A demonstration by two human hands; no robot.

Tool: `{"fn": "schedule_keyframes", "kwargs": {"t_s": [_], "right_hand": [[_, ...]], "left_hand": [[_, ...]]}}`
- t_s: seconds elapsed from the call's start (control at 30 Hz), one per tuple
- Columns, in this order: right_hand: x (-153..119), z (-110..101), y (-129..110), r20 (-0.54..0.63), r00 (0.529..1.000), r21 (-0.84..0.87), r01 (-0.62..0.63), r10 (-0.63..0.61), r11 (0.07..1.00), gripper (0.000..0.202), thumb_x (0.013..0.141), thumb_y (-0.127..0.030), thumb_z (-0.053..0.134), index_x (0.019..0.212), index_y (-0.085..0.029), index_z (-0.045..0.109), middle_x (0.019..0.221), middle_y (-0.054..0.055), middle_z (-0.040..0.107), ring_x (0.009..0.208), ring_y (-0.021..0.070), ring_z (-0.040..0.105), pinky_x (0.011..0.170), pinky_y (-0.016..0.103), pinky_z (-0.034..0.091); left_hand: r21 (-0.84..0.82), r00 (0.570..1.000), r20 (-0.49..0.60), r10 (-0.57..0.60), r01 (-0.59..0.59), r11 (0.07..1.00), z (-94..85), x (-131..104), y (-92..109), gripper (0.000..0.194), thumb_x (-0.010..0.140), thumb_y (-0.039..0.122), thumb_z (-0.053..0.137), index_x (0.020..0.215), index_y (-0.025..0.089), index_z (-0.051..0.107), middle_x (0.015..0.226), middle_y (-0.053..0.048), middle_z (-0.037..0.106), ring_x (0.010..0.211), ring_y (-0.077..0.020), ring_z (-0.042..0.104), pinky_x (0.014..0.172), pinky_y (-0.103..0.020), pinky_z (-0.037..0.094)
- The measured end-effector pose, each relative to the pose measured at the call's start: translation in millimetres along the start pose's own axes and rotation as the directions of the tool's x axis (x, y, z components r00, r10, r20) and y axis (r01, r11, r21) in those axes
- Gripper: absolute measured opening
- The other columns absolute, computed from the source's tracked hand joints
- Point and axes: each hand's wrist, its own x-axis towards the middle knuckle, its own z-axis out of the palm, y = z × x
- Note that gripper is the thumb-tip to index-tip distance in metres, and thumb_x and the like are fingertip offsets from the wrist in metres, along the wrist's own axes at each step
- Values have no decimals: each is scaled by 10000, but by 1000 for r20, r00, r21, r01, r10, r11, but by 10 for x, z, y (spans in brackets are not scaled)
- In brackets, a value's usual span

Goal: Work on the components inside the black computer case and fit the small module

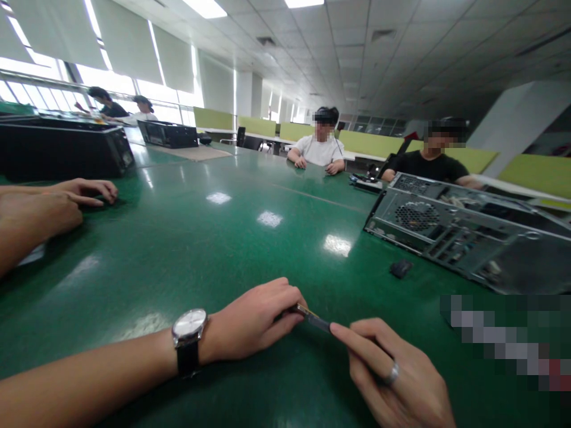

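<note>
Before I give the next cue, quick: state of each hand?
Left hand: closed, holding one end of a small thin piece.
Right hand: partly curled, index fingertip at the piece's other end; whether it grips cannot be told.

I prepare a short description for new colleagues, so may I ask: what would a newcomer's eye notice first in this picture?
Probably the large computer case lying on the green table at the right, its perforated fan grille facing the camera. Next, at lower centre, the slim dark piece held in the left hand, with the right hand's index finger touching its other end. The silver-faced wristwatch on the left wrist also stands out.
</note>
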Motion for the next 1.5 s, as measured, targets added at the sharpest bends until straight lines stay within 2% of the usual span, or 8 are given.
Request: {"fn": "schedule_keyframes", "kwargs": {"t_s": [0.57, 0.73, 1.3, 1.5], "right_hand": [[-20, 20, 14, 43, 999, -1, -21, 21, 1000, 402, 927, -62, 467, 1268, -212, 618, 943, 58, 665, 734, 131, 672, 622, 255, 546], [-48, 18, 20, 72, 997, -12, 2, -1, 1000, 426, 926, -56, 465, 1297, -209, 607, 969, 72, 671, 762, 149, 680, 632, 277, 557], [-14, 20, -3, 47, 999, 40, -8, 6, 999, 431, 930, -47, 457, 1301, -198, 615, 988, 74, 659, 770, 132, 674, 641, 246, 549], [-2, 24, -32, 60, 998, 63, 15, -19, 998, 452, 934, -29, 448, 1328, -194, 596, 979, 79, 653, 785, 141, 669, 639, 257, 544]], "left_hand": [[12, 1000, 20, 23, -23, 1000, -12, 0, 10, 152, 1038, 196, 447, 1058, 179, 597, 968, -51, 625, 910, -177, 551, 814, -281, 446], [10, 998, 64, 21, -21, 1000, -9, -4, 16, 154, 1033, 193, 443, 1048, 169, 594, 952, -52, 601, 880, -168, 544, 791, -273, 450], [-27, 998, 63, 11, -9, 1000, 13, -1, -18, 122, 1030, 199, 474, 1020, 168, 592, 937, -44, 596, 859, -158, 548, 765, -256, 442], [6, 992, 65, 106, -106, 994, 14, 15, -20, 126, 1010, 153, 497, 1028, 161, 621, 917, -47, 608, 881, -172, 533, 780, -270, 430]]}}
